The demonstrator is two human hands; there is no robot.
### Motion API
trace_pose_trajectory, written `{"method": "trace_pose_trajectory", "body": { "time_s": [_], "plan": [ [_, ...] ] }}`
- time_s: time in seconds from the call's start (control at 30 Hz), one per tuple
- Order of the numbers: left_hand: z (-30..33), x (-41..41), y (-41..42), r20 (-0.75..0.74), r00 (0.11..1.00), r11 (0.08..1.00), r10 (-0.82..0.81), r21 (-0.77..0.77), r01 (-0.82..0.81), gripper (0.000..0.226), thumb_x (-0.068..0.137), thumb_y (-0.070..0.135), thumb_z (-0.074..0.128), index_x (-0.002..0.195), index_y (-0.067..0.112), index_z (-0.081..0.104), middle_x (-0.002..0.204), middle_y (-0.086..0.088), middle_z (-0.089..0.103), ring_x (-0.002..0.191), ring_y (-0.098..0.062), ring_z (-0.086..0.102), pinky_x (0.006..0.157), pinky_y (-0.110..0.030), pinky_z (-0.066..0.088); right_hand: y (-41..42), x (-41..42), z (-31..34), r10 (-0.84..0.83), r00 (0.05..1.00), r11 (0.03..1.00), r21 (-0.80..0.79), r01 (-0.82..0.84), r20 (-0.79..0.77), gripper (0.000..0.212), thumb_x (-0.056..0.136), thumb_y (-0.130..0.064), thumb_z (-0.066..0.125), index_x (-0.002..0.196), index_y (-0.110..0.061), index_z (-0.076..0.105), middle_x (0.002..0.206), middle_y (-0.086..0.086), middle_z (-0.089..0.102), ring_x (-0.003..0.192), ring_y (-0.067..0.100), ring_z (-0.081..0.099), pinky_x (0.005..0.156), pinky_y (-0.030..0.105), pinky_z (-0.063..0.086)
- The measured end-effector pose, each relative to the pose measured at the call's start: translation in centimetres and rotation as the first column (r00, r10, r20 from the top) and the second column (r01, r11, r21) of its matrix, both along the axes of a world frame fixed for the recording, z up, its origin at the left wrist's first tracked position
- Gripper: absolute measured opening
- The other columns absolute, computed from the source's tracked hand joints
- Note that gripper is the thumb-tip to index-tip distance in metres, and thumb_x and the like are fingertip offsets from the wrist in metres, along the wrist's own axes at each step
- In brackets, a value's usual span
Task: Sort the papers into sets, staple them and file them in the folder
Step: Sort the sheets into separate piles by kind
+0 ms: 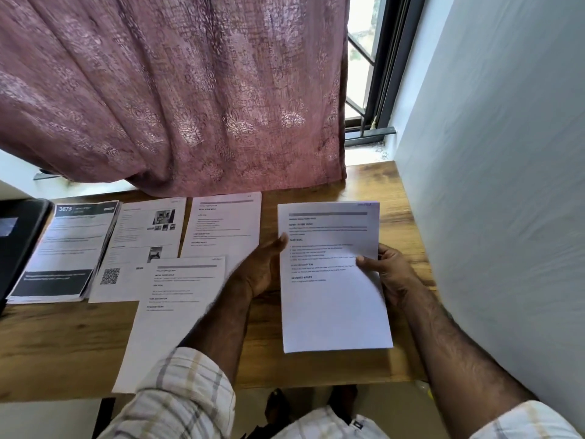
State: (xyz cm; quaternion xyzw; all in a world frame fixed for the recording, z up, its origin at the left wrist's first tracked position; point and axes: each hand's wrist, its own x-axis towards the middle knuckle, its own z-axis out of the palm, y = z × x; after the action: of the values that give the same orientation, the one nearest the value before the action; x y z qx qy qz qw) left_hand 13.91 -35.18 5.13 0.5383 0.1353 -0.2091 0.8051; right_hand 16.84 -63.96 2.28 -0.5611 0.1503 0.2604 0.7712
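Wooden desk (373,182): four paper lots (65,248) laid left. Our right hand (391,272) pinches one sheet (332,280); left hand (264,269) steadies its edge, fingers straight. Print blurred; folder unidentifiable.

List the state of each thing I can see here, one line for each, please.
Right hand: pinches the right edge of the held paper.
Left hand: open, fingers at the paper's left edge.
Held paper: printed side up, above the table.
Paper stack: flat at far left.
Photo sheet: flat, partly covered.
Near sheet: flat, overhanging the table edge.
Curtain: drawn.
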Motion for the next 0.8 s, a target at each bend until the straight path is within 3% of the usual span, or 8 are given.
{"method": "trace_pose_trajectory", "body": {
  "time_s": [0.1,0.17,0.33,0.43,0.57,0.67,0.73,0.8],
  "plan": [
    [1.2,1.2,-0.6,0.118,0.992,0.998,0.043,0.037,-0.048,0.049,0.087,0.03,0.083,0.131,0.013,0.068,0.133,-0.02,0.07,0.12,-0.039,0.068,0.099,-0.055,0.057,0.9,0.7,1.5,-0.054,0.99,0.996,-0.067,0.063,0.133,0.038,0.081,-0.012,0.083,0.117,-0.009,0.074,0.112,0.014,0.078,0.096,0.036,0.073,0.077,0.047,0.063],
    [2.6,2.4,-0.7,0.208,0.975,0.987,0.074,0.127,-0.102,0.035,0.09,0.015,0.079,0.124,0.012,0.072,0.127,-0.017,0.073,0.116,-0.037,0.071,0.098,-0.053,0.058,1.3,1.5,3.0,-0.097,0.972,0.995,-0.01,0.101,0.215,0.037,0.084,-0.015,0.081,0.119,-0.006,0.072,0.115,0.014,0.077,0.099,0.034,0.074,0.077,0.047,0.063],
    [4.8,4.0,-1.2,0.374,0.906,0.934,0.199,0.207,-0.291,0.047,0.087,0.011,0.083,0.129,-0.004,0.068,0.125,-0.016,0.074,0.117,-0.034,0.071,0.098,-0.045,0.059,1.6,3.9,6.0,-0.117,0.928,0.988,0.136,0.072,0.355,0.02,0.089,-0.011,0.073,0.109,-0.008,0.076,0.118,0.016,0.074,0.101,0.032,0.072,0.081,0.044,0.061],
    [3.6,3.6,-1.5,0.385,0.901,0.912,0.199,0.263,-0.314,0.033,0.092,0.006,0.077,0.124,0.002,0.071,0.12,-0.009,0.077,0.111,-0.026,0.074,0.091,-0.038,0.061,1.2,4.1,4.6,-0.094,0.926,0.993,0.094,0.064,0.366,0.02,0.088,-0.013,0.075,0.107,-0.01,0.079,0.119,0.016,0.074,0.104,0.033,0.071,0.083,0.044,0.06],
    [1.3,2.0,-2.4,0.317,0.925,0.9,0.21,0.307,-0.31,0.026,0.095,0.005,0.074,0.117,0.019,0.073,0.115,0.001,0.079,0.106,-0.016,0.075,0.089,-0.034,0.063,0.5,2.7,1.2,-0.028,0.959,0.999,-0.017,0.034,0.282,0.038,0.085,-0.016,0.08,0.121,-0.003,0.072,0.125,0.016,0.073,0.115,0.039,0.069,0.087,0.049,0.06],
    [1.1,2.4,-2.1,0.326,0.914,0.875,0.242,0.335,-0.351,0.024,0.095,0.005,0.075,0.117,0.014,0.074,0.105,0.009,0.081,0.101,-0.01,0.076,0.09,-0.032,0.062,0.1,2.2,0.3,-0.013,0.966,0.996,-0.081,0.035,0.257,0.043,0.081,-0.019,0.085,0.121,-0.008,0.075,0.123,0.012,0.075,0.116,0.034,0.07,0.092,0.048,0.059],
    [1.8,3.2,-1.3,0.308,0.892,0.859,0.33,0.293,-0.419,0.024,0.093,0.008,0.077,0.117,0.009,0.076,0.107,0.001,0.081,0.101,-0.017,0.076,0.093,-0.041,0.06,-0.1,2.4,0.7,-0.015,0.969,0.996,-0.076,0.035,0.247,0.045,0.073,-0.027,0.091,0.114,-0.012,0.078,0.12,0.013,0.077,0.11,0.032,0.071,0.088,0.043,0.059],
    [2.5,3.8,-0.5,0.203,0.859,0.854,0.47,0.141,-0.501,0.019,0.092,0.011,0.078,0.11,0.013,0.077,0.111,-0.01,0.079,0.1,-0.027,0.073,0.093,-0.049,0.058,0.1,2.7,1.4,0.005,0.981,0.999,-0.042,0.003,0.194,0.059,0.065,-0.033,0.097,0.116,-0.012,0.076,0.116,0.012,0.077,0.105,0.032,0.073,0.087,0.044,0.059]
  ]
}}
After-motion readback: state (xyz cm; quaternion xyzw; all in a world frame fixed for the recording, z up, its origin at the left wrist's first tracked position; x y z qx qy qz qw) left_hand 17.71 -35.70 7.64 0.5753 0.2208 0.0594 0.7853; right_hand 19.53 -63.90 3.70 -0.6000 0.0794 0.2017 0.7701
